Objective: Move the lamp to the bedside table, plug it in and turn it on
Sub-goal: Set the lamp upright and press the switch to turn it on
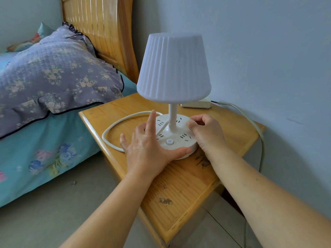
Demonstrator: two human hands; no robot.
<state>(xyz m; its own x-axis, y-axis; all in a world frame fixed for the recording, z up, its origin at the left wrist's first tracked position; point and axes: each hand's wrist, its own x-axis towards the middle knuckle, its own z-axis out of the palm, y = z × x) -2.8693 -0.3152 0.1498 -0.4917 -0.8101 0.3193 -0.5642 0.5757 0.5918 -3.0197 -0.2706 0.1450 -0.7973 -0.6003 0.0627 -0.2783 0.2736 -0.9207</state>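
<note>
**Lamp seated on the table, cord still loose**

While both hands bracket its round white base, the lamp (172, 72) stands upright on the wooden table (180, 190), between the two wrists and just beyond them. The left hand (146, 149) lies spread and flat, thumb pressed along the near rim of the base and fingers fanned over its left side; it clamps nothing. The right hand (206, 131) is loosely curled against the base's right edge, fingertips touching the rim, not closed around it. The two hands stand apart, with the stem rising between them.

Just ahead of the left thumb sits the power button (169, 141), untouched. The lamp's white cord (114, 126) loops out past the left fingers and back toward the base; its plug is not visible, so whether it is connected cannot be told. The shade looks unlit. Beyond the right hand, against the wall, lies a power strip (196, 104) with its own grey cable (250, 119) trailing off the table's far edge.

Judging from this, placing looks done and plugging in comes next. The risks: dragging the looped cord could snag the light base and tip the top-heavy lamp; reaching past the shade for the strip could knock it; pressing the button before plugging in would do nothing.
</note>
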